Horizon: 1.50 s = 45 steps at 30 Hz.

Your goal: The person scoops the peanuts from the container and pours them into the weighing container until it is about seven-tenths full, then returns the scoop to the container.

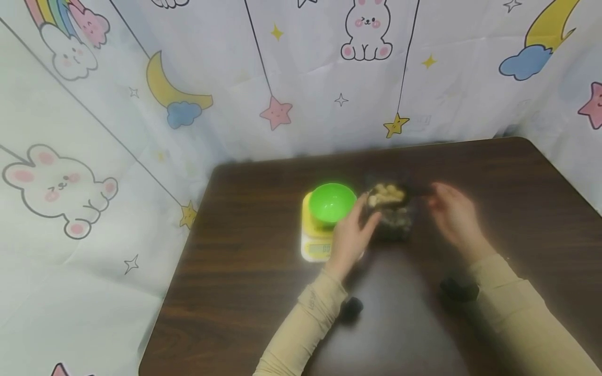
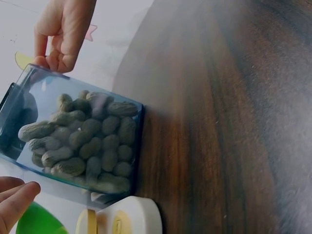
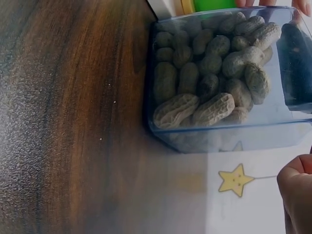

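A clear bluish plastic box (image 2: 73,175) holds many unshelled peanuts (image 3: 209,63). It stands on the table beside the kitchen scale. My left hand (image 1: 350,237) is at the box's left side, its fingers extended along the wall and rim. My right hand (image 1: 453,211), on the other side, has curled fingers pinching the handle of a dark scoop (image 3: 296,68). The scoop's dark body shows at the mouth of the box. Pale peanuts appear at its end in the head view, though blur hides whether they lie in it.
Left of the box is a yellow and white kitchen scale (image 1: 308,224) with a display, partly behind my left hand. A green bowl (image 1: 331,203) sits on it. Everything stands on a dark wooden table (image 1: 235,292). A white cloth (image 1: 310,62) with cartoon prints hangs behind.
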Available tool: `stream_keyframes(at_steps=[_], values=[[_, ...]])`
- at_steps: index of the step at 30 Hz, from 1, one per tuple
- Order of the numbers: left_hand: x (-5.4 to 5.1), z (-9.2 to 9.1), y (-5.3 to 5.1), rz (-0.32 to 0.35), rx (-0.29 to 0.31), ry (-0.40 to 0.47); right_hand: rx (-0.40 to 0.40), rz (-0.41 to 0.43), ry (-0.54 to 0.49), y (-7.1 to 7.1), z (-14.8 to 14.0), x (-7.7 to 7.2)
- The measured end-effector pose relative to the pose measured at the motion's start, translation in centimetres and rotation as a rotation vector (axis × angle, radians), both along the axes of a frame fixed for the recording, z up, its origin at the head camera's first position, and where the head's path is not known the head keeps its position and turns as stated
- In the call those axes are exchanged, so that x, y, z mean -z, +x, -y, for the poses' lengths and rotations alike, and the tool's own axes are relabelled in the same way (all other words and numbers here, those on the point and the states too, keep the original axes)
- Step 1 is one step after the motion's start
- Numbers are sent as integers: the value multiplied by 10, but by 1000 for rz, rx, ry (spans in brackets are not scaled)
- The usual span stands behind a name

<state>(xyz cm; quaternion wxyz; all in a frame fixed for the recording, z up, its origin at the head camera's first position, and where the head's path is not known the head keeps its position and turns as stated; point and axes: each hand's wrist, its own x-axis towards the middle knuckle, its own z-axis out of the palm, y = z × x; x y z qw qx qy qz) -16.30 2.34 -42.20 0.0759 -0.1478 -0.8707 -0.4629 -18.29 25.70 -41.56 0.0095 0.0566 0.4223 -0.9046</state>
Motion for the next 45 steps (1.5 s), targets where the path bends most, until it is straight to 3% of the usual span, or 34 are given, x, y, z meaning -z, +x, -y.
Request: stream_keyframes(at_steps=[5, 11, 18, 24, 28, 35, 45], values=[[-6, 5, -3, -10, -5, 4, -8, -34, -76, -3, 0, -2], [-15, 13, -10, -13, -39, -10, -30, -76, -162, -7, 4, -16], [-26, 25, -16, 26, -87, -22, -47, -88, -168, -10, 15, -36], [-27, 38, -23, 48, -151, -64, -80, -88, -126, -13, 25, -45], [-23, 46, -29, 21, -195, -35, -88, -61, -100, -16, 32, -49], [-3, 55, -34, 91, -271, 90, -121, -14, -34, -18, 44, -49], [20, 64, -34, 111, -323, 141, -162, 36, 68, -27, 52, -45]])
